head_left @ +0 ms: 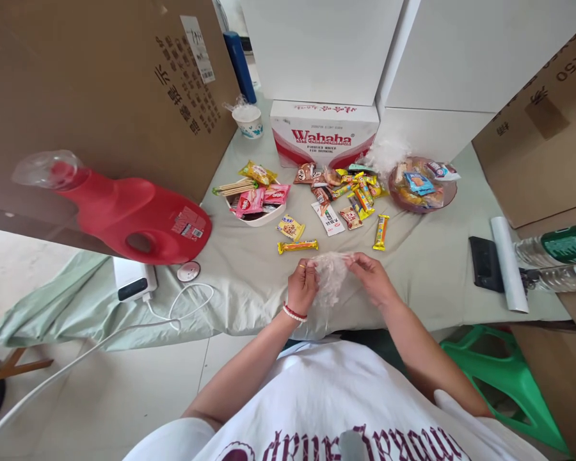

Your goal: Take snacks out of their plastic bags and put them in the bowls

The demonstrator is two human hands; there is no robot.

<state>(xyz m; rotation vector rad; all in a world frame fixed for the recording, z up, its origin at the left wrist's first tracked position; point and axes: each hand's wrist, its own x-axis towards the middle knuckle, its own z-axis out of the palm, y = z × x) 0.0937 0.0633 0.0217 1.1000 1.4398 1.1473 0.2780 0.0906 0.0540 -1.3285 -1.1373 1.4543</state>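
Both my hands pinch a thin clear plastic bag (330, 276) between them, low over the front of the cloth-covered table (432, 269). My left hand (301, 287), with a bead bracelet on the wrist, grips the bag's left edge. My right hand (373, 276) grips its right edge. Just beyond my hands lie a yellow snack bar (297, 246) and an orange bar (381, 232). A loose heap of wrapped snacks (345, 192) is spread farther back.
A white bowl (259, 214) with snacks sits left of the heap, a pink dish (422, 186) of snacks to the right. A red jug (134, 214), charger (133, 279) and cable lie left. Phone (484, 262), paper roll (509, 262) and bottles (557, 256) are right. Cardboard boxes ring the table.
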